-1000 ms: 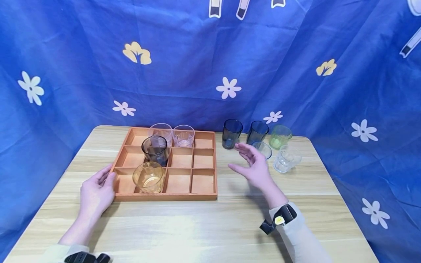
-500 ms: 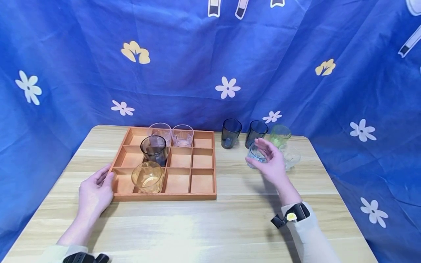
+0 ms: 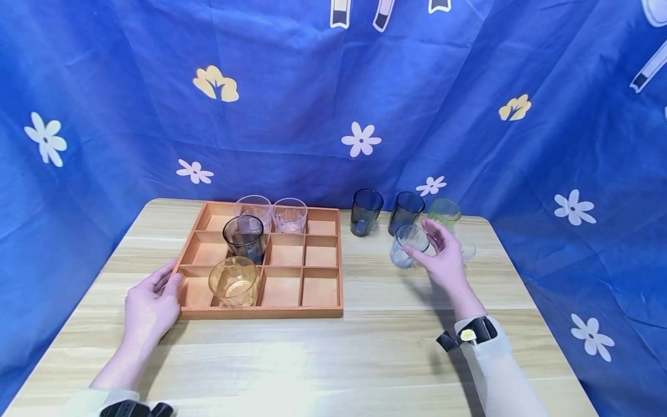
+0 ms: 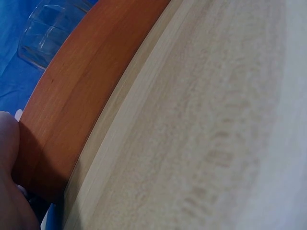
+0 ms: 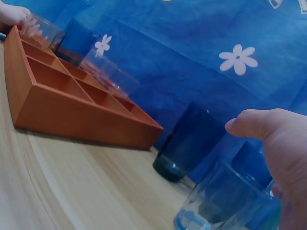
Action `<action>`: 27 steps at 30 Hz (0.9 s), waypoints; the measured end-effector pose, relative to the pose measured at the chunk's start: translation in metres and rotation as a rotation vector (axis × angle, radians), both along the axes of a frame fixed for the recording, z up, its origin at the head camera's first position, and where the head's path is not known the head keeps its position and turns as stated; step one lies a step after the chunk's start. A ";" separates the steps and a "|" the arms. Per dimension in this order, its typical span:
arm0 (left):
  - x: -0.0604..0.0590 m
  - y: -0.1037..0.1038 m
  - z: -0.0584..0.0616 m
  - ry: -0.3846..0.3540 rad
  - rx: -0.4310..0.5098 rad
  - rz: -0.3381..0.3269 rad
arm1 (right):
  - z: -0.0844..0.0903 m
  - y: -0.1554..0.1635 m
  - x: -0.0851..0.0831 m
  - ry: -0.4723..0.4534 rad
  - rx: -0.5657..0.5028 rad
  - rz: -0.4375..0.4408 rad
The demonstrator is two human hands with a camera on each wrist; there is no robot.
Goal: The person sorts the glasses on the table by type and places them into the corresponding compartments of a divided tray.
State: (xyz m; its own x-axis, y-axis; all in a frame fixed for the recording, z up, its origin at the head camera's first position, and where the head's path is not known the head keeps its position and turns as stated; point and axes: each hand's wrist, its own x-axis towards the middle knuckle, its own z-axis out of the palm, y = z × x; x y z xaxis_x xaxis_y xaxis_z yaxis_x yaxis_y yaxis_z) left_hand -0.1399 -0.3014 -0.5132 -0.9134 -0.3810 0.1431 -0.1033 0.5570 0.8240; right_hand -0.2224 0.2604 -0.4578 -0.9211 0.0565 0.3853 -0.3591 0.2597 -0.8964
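Nearest, the left hand (image 3: 151, 307) lies flat on the table (image 3: 333, 359), fingers straight and together, touching the near left corner of the wooden tray (image 3: 260, 313). In the tray's front row sits an amber glass (image 3: 234, 281). Further out on the right, the right hand (image 3: 443, 260) curls thumb and fingers around a pale blue glass (image 3: 408, 245) standing on the table. Behind it stand two dark glasses (image 3: 385, 211).

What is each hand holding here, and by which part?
The right hand has its fingers round the side wall of the pale blue glass, just below the rim. The left hand holds nothing; it rests against the wooden tray's near-left corner.
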 end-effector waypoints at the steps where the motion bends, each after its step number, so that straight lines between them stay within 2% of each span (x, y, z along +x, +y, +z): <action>1: 0.000 0.000 0.000 -0.001 0.000 -0.001 | -0.001 0.001 -0.001 -0.009 0.007 -0.008; 6: 0.001 0.000 0.001 0.010 0.004 -0.007 | -0.010 0.004 -0.004 -0.030 0.022 -0.029; 20: 0.001 0.000 0.002 0.010 0.000 -0.012 | -0.031 0.001 -0.016 -0.133 -0.017 -0.066; 27: 0.002 0.000 0.003 0.008 -0.003 -0.011 | -0.036 -0.004 -0.019 -0.173 -0.055 -0.083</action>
State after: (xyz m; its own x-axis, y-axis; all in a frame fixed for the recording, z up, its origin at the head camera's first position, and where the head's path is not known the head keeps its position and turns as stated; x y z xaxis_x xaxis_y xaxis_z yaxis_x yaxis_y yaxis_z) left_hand -0.1380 -0.3013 -0.5106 -0.9164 -0.3705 0.1513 -0.0908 0.5607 0.8230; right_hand -0.2414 0.2566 -0.4942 -0.9645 0.1515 0.2162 -0.1783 0.2305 -0.9566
